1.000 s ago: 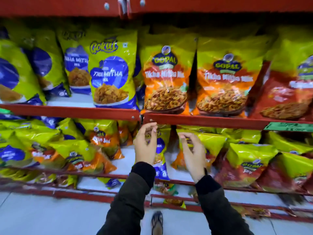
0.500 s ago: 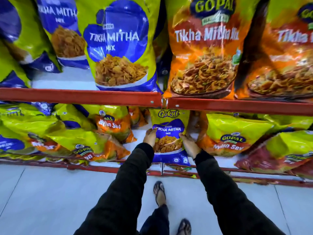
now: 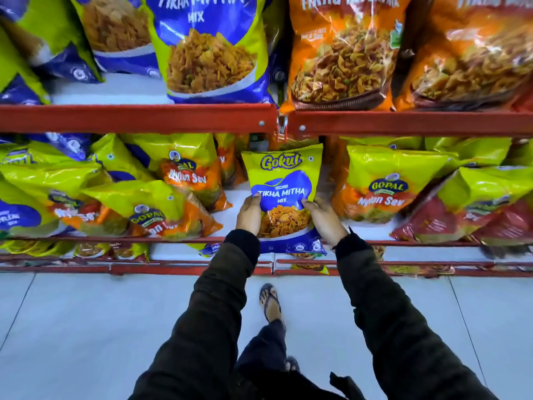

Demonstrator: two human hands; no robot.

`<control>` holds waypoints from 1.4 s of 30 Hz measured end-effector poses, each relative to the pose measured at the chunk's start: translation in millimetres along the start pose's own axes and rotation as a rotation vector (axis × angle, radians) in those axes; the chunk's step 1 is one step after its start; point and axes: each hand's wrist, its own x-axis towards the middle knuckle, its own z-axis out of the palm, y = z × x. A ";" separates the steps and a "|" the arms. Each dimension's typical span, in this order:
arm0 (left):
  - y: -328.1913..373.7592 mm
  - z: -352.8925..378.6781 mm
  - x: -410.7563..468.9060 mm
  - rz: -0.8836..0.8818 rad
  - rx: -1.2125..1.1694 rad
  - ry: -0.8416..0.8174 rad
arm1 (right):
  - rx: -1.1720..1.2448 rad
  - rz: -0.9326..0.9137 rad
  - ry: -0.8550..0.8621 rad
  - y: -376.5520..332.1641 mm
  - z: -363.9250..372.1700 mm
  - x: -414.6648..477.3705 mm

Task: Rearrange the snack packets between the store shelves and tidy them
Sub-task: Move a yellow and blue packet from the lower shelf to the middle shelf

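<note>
A small yellow-green and blue Gokul Tikha Mitha Mix packet [image 3: 284, 186] stands upright at the front of the middle shelf [image 3: 230, 210]. My left hand [image 3: 248, 215] grips its lower left edge and my right hand [image 3: 324, 217] grips its lower right edge. Gopal Nylon Sev packets lie tumbled to the left [image 3: 161, 212] and lean to the right [image 3: 383, 183]. On the upper shelf [image 3: 138, 118] stand large Gokul packets [image 3: 207, 47] and orange Gopal Tikha Mitha packets [image 3: 343, 53].
A red packet [image 3: 450, 223] leans at the far right of the middle shelf. A low bottom shelf [image 3: 187, 267] holds more small packets near the floor. The grey tiled floor [image 3: 86, 327] and my sandalled feet [image 3: 269, 301] lie below.
My hands went from reaching up to the shelf to gripping the small Gokul packet by both sides. The view has moved closer and lower, and the packet now stands further forward.
</note>
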 end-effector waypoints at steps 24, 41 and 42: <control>224.3 -238.0 -121.8 0.847 -0.207 0.362 | 0.036 -0.922 -0.076 -264.2 132.6 -155.1; 281.8 -285.5 33.9 0.657 -0.097 0.106 | -0.023 -0.749 0.135 -316.8 216.5 -37.5; 286.7 -286.7 35.0 0.689 -0.095 0.113 | -0.003 -0.765 0.159 -322.6 214.9 -37.1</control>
